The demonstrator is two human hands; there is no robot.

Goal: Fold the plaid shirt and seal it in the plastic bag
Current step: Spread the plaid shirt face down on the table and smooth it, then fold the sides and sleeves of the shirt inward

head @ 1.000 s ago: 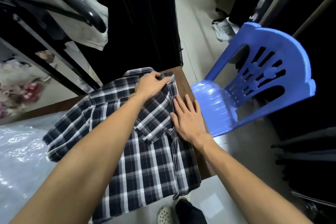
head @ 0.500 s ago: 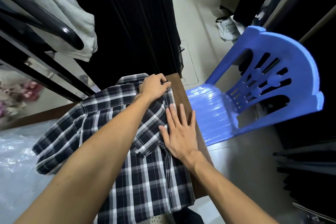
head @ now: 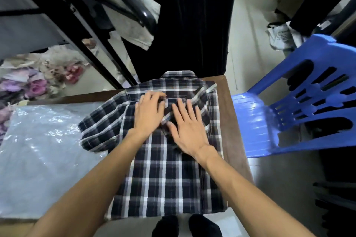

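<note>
The dark blue and white plaid shirt (head: 163,177) lies back side up on the brown table (head: 228,121), collar at the far edge. Its right side is folded inward; the left short sleeve (head: 98,131) still spreads out to the left. My left hand (head: 149,113) rests flat on the upper back, fingers slightly curled near the yoke seam. My right hand (head: 187,131) lies flat beside it, fingers spread over the folded-in part. Clear plastic bags (head: 38,156) lie on the table's left part, touching the sleeve.
A blue plastic chair (head: 289,106) stands close to the table's right edge. Black hanging clothes (head: 190,21) and a black rack with grey garments (head: 134,15) are beyond the far edge. My feet in dark socks (head: 185,226) show below the near edge.
My right hand slid from the shirt's right edge toward the middle. My left hand moved from the collar corner down onto the upper back. The view swung left, centring the shirt.
</note>
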